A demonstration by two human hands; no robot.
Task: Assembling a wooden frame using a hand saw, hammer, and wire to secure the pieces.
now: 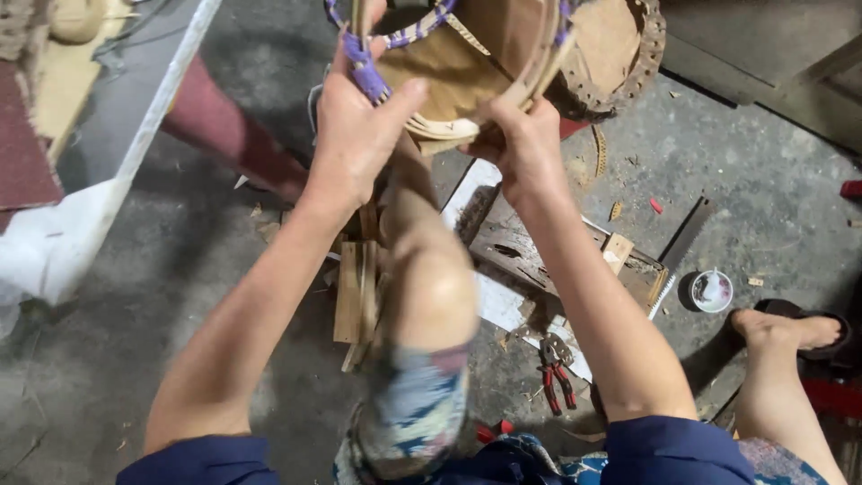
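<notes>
Holding a half-made woven basket [467,67] up at 12 o'clock, braced over a raised knee [431,287]. Left hand [355,135] clamped on the rim at about 10 o'clock of the basket, thumb pressed across the bamboo strips, fingers curled round a stretch of purple binding [366,74]. Right hand [525,148] closed on the lower rim at 5 o'clock, pinching the loose ends of the strips together. Looks maybe partway done on the rim wrap: purple and white lashing visible only along the upper left and a bit at 1 o'clock, bottom edge bare bamboo, so probably plenty left to bind. Can't tell how the far side looks, cut off at the top. Down on the concrete floor [180,251]: red-handled pliers [557,373] at 5 o'clock, saw blade [682,242] and small white cup [712,291] at 3 o'clock, wood offcuts [355,296] under the knee.
</notes>
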